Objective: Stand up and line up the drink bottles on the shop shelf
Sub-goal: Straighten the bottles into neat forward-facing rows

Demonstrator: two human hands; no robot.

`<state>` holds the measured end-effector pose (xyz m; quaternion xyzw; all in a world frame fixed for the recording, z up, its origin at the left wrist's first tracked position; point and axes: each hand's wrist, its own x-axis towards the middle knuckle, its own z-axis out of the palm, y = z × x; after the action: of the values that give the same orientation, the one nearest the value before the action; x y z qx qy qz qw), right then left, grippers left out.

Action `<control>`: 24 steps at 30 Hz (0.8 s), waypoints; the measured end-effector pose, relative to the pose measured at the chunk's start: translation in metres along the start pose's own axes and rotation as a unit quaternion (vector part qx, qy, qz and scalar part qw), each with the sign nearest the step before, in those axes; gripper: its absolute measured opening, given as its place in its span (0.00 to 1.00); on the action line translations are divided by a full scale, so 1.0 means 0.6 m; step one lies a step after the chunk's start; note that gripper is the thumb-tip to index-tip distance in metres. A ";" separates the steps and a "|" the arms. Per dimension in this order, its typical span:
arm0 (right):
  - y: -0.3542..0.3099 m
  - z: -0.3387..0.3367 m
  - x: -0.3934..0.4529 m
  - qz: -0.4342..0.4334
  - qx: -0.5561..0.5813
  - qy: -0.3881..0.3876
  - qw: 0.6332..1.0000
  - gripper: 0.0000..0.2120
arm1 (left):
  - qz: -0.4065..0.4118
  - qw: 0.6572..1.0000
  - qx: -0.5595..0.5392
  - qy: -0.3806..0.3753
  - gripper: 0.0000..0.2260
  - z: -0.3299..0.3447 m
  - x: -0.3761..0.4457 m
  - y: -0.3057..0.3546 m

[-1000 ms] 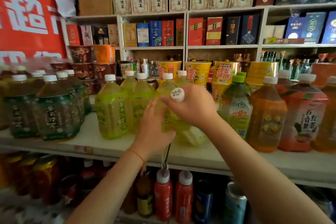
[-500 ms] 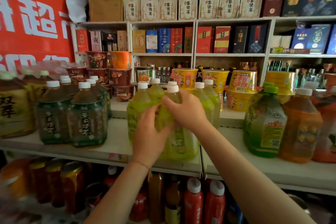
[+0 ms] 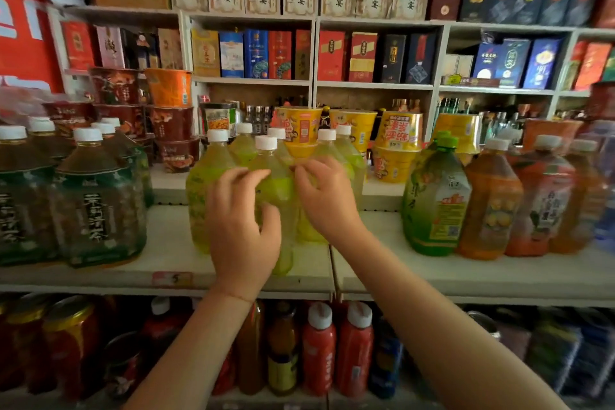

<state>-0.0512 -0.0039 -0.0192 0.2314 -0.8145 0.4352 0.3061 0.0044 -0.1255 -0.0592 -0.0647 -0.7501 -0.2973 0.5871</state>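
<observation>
Bottle set upright in the yellow group.
The tilted bottle [image 3: 274,196] had come vertical at 12 o'clock; left hand [image 3: 244,230] and right hand [image 3: 324,200] cupped it, fingers curled, slightly spread; alignment remained.

We noted bare shelf board [image 3: 173,243] at 9 o'clock of the yellow-green bottles [image 3: 203,183], bounded farther left by the dark tea bottles [image 3: 96,206]. At 3 o'clock a wider gap of board lay open up to the green-capped bottle [image 3: 436,203]. At 12 o'clock the noodle cups [image 3: 352,130] on the raised step blocked passage. Both hands crowded the cluster's front.
</observation>
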 end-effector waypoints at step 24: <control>0.270 -0.386 0.006 -0.182 -0.396 -0.018 0.900 0.28 | -0.162 0.944 -0.101 -0.270 0.40 0.349 0.011 0.308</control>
<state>-0.0893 0.2759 -0.0078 0.2427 -0.8689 0.0092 0.4314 -0.0915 0.1330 -0.0126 -0.0797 -0.8469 -0.4341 0.2967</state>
